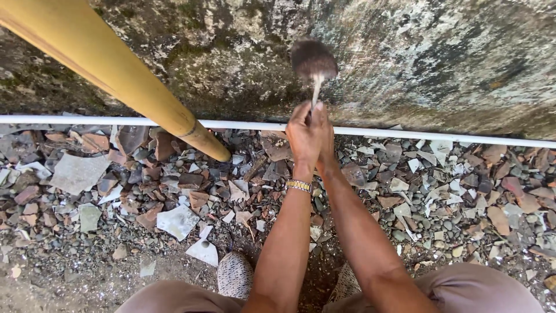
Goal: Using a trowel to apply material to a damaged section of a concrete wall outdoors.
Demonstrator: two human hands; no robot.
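Your left hand [304,136] and right hand [325,145] are clasped together around the thin handle of a hammer [313,61]. Its blurred dark head sits just beyond your hands, against the mottled wall [417,58]. A white pipe [434,137] runs left to right under the hands; a yellow pole [116,69] slants at far left.

One view only — head-worn, looking steeply down and forward along both arms at the wall [405,64] base and rubble [145,191]. Close range: knees at the bottom edge, wall filling the top — nothing shared.
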